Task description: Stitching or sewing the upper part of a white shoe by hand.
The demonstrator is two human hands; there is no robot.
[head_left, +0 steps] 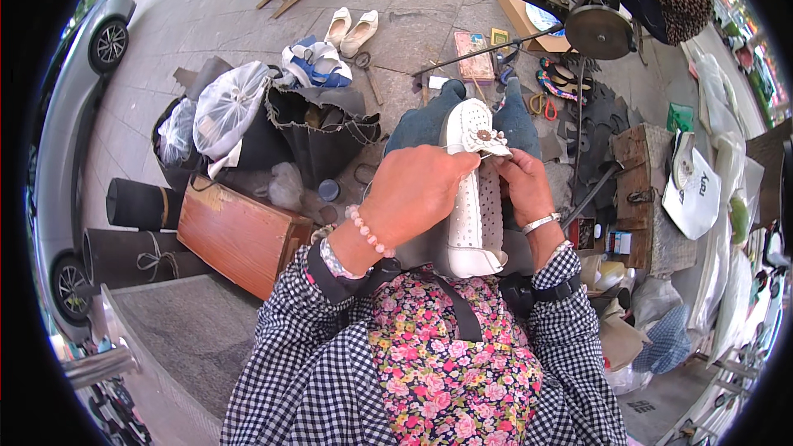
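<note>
A white perforated shoe (464,219) with a flower ornament (483,137) lies over my lap, its toe pointing away from me and its heel nearest my apron. My left hand (417,198) is closed at the left side of the shoe's opening, its fingertips pinching the edge just below the flower. From the right, my right hand (526,186) pinches the same edge, thumb and fingers close to the left fingertips. Something thin and pale shows between the two hands, too small to make out. The shoe's inside is partly hidden by my left hand.
A pair of white shoes (351,31) stands ahead on the paving. To the left are a black bag (318,132), a plastic-wrapped bundle (231,111) and a reddish wooden box (235,235). A hand-cranked machine (599,31) stands front right, beside scissors (549,109) and a wooden crate (632,198).
</note>
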